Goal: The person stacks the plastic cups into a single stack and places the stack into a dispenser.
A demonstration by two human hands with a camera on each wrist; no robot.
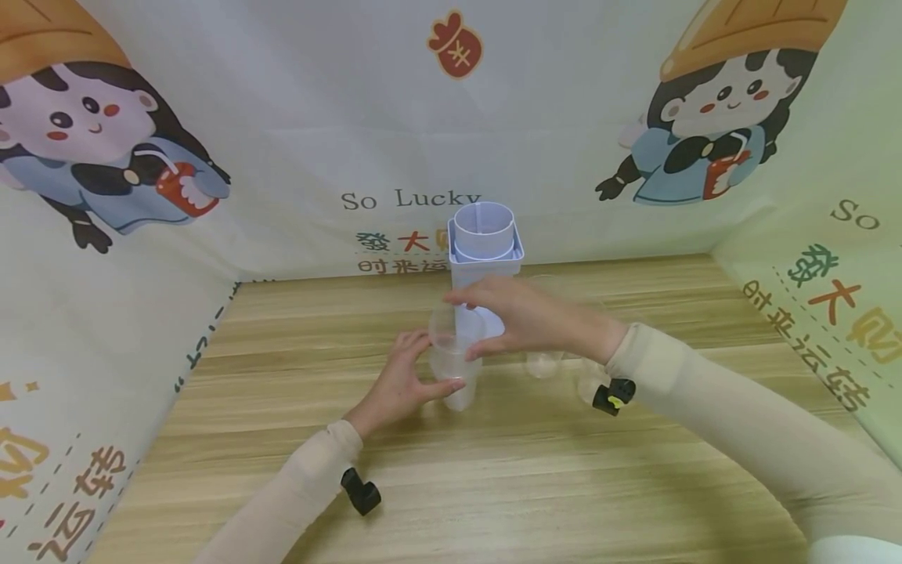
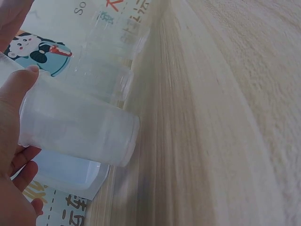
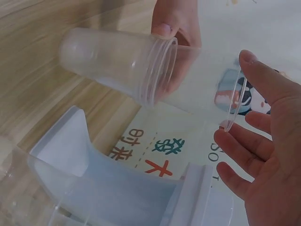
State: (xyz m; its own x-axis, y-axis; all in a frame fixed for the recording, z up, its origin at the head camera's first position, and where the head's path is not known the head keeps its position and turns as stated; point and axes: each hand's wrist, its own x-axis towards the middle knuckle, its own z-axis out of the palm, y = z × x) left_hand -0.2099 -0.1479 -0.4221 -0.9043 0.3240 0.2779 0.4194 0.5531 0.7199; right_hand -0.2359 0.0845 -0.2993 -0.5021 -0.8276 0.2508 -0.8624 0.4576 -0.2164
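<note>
Near the middle of the table, my left hand [image 1: 396, 385] holds a short stack of clear plastic cups [image 3: 106, 61] upright, its thumb and fingers around the sides. A further clear cup [image 3: 200, 84] sits partly inside the stack, its upper part standing out above the stacked rims. My right hand [image 1: 524, 313] grips this cup's rim from above, thumb on one side and fingers on the other. In the left wrist view, the stack's base [image 2: 124, 141] appears close to the tabletop; whether it touches, I cannot tell.
Just behind the hands stands a pale plastic cup holder [image 1: 486, 262] with a round open top and a cut-out front. More clear cups [image 1: 543, 364] stand to its right, partly behind my right forearm. A printed cloth [image 1: 317, 157] hangs along the table's back edge and sides.
</note>
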